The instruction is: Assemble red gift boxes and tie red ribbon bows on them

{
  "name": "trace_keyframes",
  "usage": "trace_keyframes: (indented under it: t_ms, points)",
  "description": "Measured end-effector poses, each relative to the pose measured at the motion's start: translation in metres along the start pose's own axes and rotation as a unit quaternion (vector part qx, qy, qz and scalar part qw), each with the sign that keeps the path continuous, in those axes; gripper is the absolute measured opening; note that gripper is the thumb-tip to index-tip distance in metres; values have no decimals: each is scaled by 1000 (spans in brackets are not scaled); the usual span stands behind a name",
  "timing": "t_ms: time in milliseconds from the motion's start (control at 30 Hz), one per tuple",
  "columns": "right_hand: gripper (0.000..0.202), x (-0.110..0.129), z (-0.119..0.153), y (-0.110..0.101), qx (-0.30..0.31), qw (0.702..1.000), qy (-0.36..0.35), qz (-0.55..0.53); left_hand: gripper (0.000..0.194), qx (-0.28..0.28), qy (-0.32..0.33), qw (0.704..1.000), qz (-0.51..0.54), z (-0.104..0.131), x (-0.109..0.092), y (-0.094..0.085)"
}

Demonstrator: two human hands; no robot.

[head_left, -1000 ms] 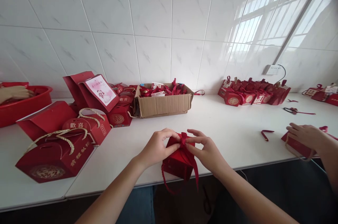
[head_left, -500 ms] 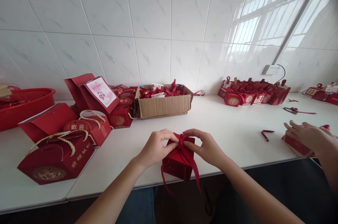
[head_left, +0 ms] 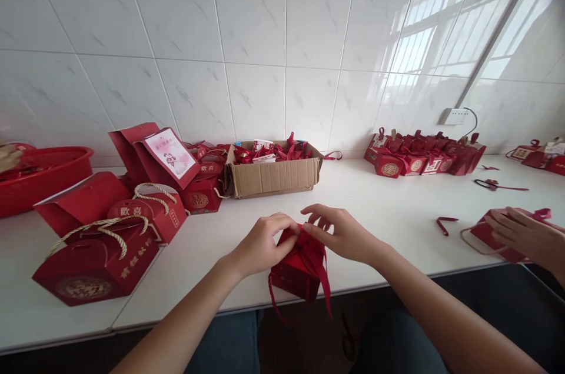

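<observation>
A small red gift box (head_left: 291,280) stands at the table's front edge before me, with a red ribbon (head_left: 314,253) tied over its top. One ribbon tail hangs down the right side, and a red cord handle (head_left: 272,297) droops at the left. My left hand (head_left: 271,241) pinches the ribbon at the top of the box between thumb and fingers. From the right, my right hand (head_left: 342,236) has its thumb and curled fingers on the ribbon, the index finger raised. The fingers partly hide the knot.
Red gift boxes (head_left: 95,268) crowd the left, near a red basin (head_left: 66,168). Behind stands a cardboard box (head_left: 276,179) full of ribbons. More boxes (head_left: 410,156), scissors (head_left: 489,184) and a ribbon scrap (head_left: 444,226) lie right. A co-worker's hand (head_left: 529,239) rests on another box.
My right hand has shifted slightly up, its fingers more curled over the ribbon. The bow looks flatter and more covered. The co-worker's hand has moved, showing more of their box.
</observation>
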State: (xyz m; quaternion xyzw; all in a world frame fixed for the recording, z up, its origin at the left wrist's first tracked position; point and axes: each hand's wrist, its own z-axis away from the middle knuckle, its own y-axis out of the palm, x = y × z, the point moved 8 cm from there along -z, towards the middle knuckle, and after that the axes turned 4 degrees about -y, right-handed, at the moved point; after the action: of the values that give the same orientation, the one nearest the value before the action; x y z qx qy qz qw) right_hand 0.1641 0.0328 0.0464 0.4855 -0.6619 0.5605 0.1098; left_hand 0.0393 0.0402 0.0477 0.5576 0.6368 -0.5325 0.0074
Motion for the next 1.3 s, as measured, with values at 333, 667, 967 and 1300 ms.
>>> trace_keyframes:
  t_ms: [333,667,967,1300]
  points:
    - [31,9,2,6,23,987,-159,28,18,57,3,992,-111,0,-9,-9]
    - [38,-2,16,13,48,970,-213,106,12,58,-41,992,-107,6,-1,-21]
    - [38,-1,16,15,55,964,-219,143,10,115,-120,986,-14,10,24,-6]
    - [47,1,17,21,81,959,-229,146,26,139,-223,936,233,12,37,11]
